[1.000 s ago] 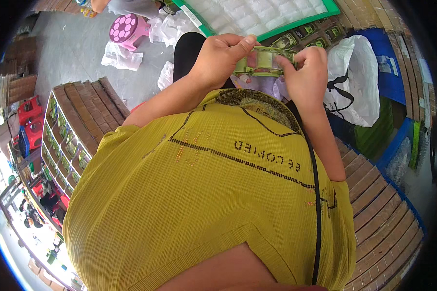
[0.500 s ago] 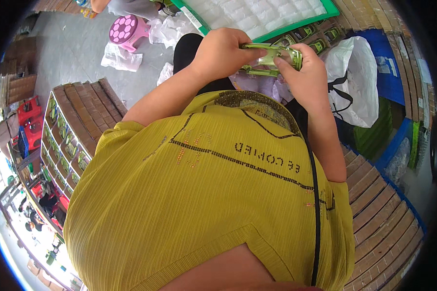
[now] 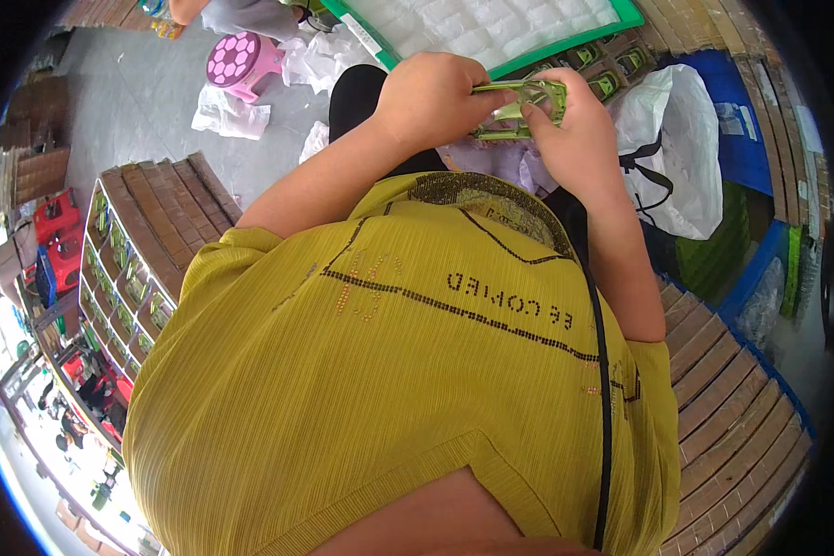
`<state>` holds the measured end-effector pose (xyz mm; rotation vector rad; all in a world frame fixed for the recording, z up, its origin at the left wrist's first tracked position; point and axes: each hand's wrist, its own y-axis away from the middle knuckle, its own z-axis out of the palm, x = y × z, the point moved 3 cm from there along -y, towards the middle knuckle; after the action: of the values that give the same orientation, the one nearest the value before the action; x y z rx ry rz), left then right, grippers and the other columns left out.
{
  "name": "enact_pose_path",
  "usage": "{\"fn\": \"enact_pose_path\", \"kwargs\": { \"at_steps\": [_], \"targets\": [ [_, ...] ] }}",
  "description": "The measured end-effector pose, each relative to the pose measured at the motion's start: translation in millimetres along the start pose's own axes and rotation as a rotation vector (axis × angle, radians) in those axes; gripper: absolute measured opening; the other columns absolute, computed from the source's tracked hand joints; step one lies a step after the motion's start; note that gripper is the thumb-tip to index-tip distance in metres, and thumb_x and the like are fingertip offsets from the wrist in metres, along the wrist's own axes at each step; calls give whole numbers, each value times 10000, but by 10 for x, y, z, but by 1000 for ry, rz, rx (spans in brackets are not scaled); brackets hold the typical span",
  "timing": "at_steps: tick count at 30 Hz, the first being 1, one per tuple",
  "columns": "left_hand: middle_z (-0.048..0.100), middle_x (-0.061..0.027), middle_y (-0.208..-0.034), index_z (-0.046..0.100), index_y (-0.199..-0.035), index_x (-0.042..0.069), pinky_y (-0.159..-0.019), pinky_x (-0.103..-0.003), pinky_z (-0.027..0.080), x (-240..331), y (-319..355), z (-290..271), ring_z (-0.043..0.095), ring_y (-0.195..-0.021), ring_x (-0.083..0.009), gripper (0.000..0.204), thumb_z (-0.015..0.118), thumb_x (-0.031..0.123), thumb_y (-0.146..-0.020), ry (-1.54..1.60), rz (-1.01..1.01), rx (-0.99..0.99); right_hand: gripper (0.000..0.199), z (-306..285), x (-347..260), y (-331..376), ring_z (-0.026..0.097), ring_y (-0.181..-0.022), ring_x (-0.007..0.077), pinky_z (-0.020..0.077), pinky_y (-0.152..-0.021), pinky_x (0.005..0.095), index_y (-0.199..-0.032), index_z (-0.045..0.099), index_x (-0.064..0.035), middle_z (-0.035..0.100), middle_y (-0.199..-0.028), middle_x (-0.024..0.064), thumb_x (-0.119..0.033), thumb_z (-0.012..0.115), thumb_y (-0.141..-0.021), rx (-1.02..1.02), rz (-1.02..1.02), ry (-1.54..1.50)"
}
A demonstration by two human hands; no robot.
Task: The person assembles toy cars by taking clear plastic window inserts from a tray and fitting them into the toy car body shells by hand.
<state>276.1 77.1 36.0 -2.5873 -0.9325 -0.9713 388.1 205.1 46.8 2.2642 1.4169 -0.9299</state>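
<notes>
Over my lap, a light green plastic toy car body [image 3: 502,131] with a clear part in its middle is held between both hands. My left hand [image 3: 431,100] grips its left end, the thumb reaching across onto it. At the other end my right hand [image 3: 576,139] is closed round it, with the thumb on the near side and the fingers behind. Just beyond the hands, similar green car bodies [image 3: 604,85] sit in a divided cardboard box. The fingers hide parts of the held piece.
Ahead lies a green-rimmed tray [image 3: 632,13] of white wrapped pieces. A white bag [image 3: 681,176] stands at the right, with stacked cardboard [image 3: 732,426] nearer me. To the left are a pink stool [image 3: 243,65], white wrapping sheets [image 3: 230,113] and a divided carton [image 3: 148,199]. Another person's arm shows at the top left.
The car body has turned a little in my hands, its right end now foreshortened. My left hand has moved slightly right and my right hand slightly left.
</notes>
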Motion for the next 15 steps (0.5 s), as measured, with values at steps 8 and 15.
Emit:
{"fn": "enact_pose_path", "kwargs": {
  "at_steps": [8,15],
  "targets": [
    [605,-125,-609,659,-657,65,-580,-416,495,-26,-49,7,606,-605,-323,452,632,506,-752,-92,-4,14,335,8,-89,-41,619,-842,366,483,-740,408,-1050,565,-30,635,-851,214,-182,654,-765,-90,137,28],
    [611,-105,-602,683,-733,43,-555,-357,470,-140,-122,54,597,-577,-230,418,675,460,-755,60,-56,-123,370,41,142,-124,641,-832,305,485,-742,369,-1064,567,0,651,-865,190,-190,647,-757,-136,121,-107]
  ]
}}
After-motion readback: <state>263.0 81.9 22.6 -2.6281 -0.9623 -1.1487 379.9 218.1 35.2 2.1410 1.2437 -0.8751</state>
